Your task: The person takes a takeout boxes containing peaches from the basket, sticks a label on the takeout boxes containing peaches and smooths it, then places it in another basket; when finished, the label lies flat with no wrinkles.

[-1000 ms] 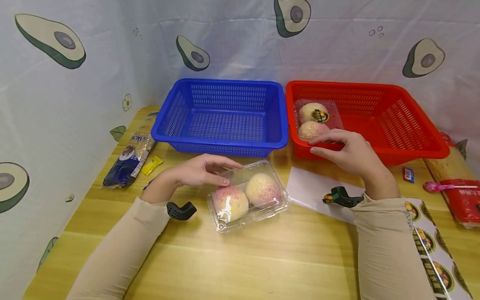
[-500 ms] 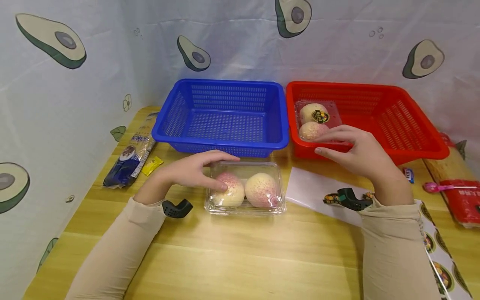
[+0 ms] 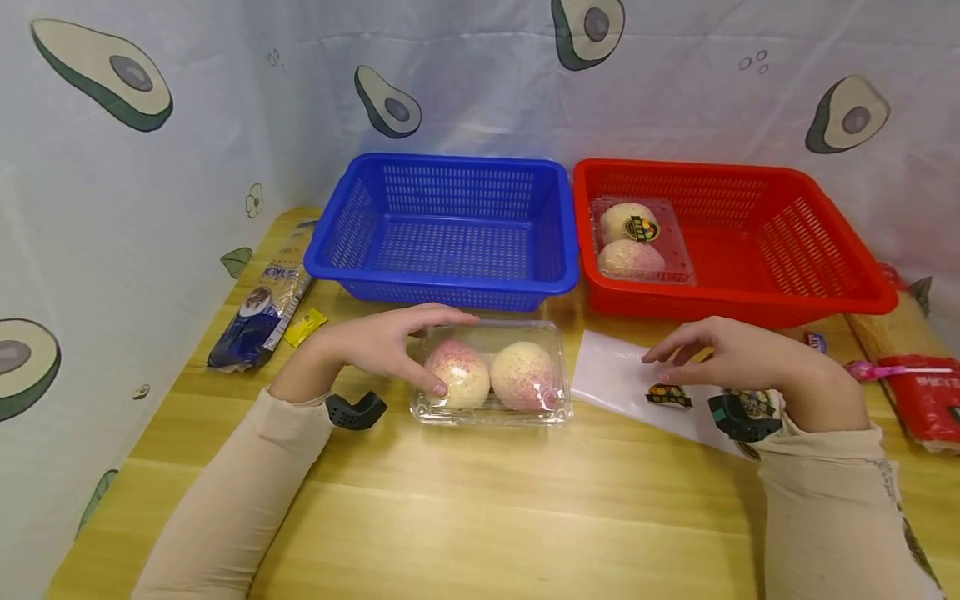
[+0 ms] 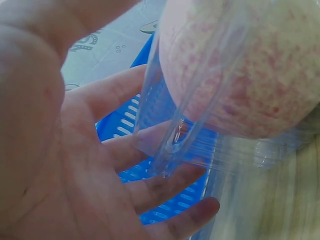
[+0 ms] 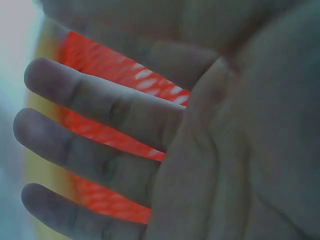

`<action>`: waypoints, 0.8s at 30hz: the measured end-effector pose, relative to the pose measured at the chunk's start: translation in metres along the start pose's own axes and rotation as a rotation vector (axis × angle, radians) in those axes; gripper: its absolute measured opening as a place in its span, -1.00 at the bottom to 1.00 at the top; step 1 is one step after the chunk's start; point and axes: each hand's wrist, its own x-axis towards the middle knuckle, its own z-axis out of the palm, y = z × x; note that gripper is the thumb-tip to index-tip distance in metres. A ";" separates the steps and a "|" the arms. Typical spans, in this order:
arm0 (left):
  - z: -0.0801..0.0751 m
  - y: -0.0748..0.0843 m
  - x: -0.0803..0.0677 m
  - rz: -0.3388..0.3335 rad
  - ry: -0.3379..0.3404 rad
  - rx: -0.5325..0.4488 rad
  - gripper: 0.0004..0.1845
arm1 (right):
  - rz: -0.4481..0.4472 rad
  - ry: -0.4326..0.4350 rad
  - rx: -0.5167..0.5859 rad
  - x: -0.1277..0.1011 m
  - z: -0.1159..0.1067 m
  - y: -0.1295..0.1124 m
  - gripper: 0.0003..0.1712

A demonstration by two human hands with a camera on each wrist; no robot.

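A clear plastic clamshell box (image 3: 491,413) with two pink-speckled peaches (image 3: 525,377) lies square on the table. My left hand (image 3: 378,343) holds its left end, thumb over the lid and forefinger along the back edge. In the left wrist view, the other fingers (image 4: 165,187) extend behind the plastic. My right hand (image 3: 738,358) hovers with loosely bent fingers above a white sticker sheet (image 3: 611,371), holding nothing visible. A dark fruit-printed sticker (image 3: 669,396) is on that sheet, just below the right fingertips. In the right wrist view, the fingers (image 5: 135,115) are spread apart.
A blue basket (image 3: 442,283) stands at the back. Beside it, a red basket (image 3: 720,304) contains another peach box (image 3: 630,242) bearing a sticker. A blue noodle bag (image 3: 258,321) and yellow candy (image 3: 304,327) lie left; a lollipop (image 3: 870,371) and red packet (image 3: 926,408) lie right.
The held box has turned from a slant to square with the table. My right hand has come away from the red basket, down and to the right, over the sticker sheet.
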 end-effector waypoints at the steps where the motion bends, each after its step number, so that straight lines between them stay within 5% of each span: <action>1: 0.000 -0.001 0.000 0.000 -0.001 -0.002 -0.05 | 0.017 -0.018 0.005 0.002 0.001 0.005 -0.64; 10: 0.002 -0.009 0.004 -0.005 0.009 -0.009 -0.05 | 0.043 -0.074 0.031 0.010 0.004 0.032 -0.67; 24: 0.010 -0.004 0.008 -0.001 0.008 -0.067 -0.06 | 0.072 -0.112 0.062 0.011 0.005 0.032 -0.82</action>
